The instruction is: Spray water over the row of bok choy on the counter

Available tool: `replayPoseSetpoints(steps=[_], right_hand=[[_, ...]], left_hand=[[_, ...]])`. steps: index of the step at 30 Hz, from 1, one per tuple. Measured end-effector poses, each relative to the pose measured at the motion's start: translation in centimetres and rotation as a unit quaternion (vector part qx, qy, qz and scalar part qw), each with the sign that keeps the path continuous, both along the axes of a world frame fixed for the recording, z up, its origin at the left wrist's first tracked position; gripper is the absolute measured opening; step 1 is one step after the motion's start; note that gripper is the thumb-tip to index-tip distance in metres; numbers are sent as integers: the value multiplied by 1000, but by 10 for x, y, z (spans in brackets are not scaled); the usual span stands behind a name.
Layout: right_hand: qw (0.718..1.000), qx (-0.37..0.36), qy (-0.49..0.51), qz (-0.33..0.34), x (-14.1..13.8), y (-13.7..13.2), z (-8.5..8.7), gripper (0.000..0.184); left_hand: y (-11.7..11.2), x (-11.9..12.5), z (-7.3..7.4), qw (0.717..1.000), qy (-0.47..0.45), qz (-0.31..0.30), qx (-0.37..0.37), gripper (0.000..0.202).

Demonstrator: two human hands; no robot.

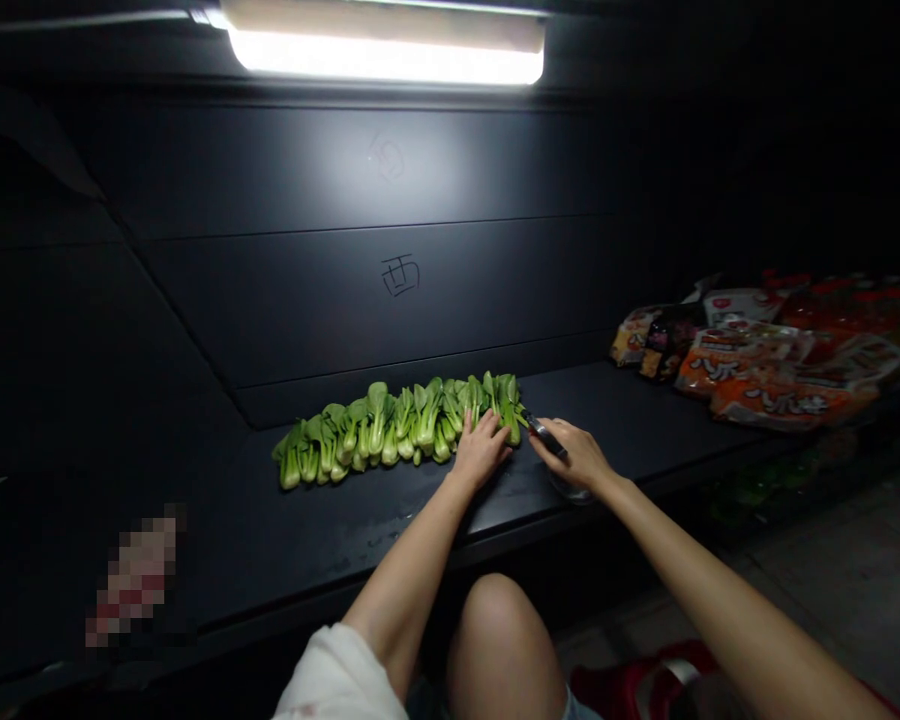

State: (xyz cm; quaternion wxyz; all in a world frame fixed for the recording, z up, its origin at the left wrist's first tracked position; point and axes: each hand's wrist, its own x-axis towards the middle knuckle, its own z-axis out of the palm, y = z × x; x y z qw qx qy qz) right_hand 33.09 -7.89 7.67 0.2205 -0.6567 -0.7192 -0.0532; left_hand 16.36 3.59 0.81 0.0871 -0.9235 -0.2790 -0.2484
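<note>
1. So the bok choy is sitting in a long, tightly packed row on the dark shelf, right near the back panel, leaves mostly pointing toward it.
2. Left hand is lying on the bok choy close to the row's right end, fingers a bit spread, not closing around anything.
3. Right hand is gripping a dark tool, fingers wrapped on it, tip pointing at the last bunch. Can't tell what kind of tool, or if it's actually touching the leaves.
4. Some clear, round-edged thing is showing just under that hand, too dim to name.
5. Orange snack packets are lying further right, and a light is glowing overhead.
</note>
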Motion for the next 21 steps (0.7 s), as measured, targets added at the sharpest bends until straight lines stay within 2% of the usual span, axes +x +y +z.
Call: replayPoseSetpoints(steps=[4, 8, 13, 17, 21], right_hand=[[999, 2, 27, 18, 2, 0, -1, 27], [998, 17, 51, 29, 5, 0, -3, 29], [998, 19, 55, 20, 7, -2, -2, 27], [999, -8, 26, 21, 7, -1, 0, 27], [999, -48, -24, 10, 3, 2, 1, 30]], left_hand=[[5, 11, -5, 1000, 14, -9, -4, 41], [13, 13, -9, 999, 20, 4, 25, 32], [22, 15, -5, 998, 26, 40, 39, 27], [19, 12, -1, 999, 35, 36, 17, 37], [10, -3, 1, 999, 35, 13, 5, 48]])
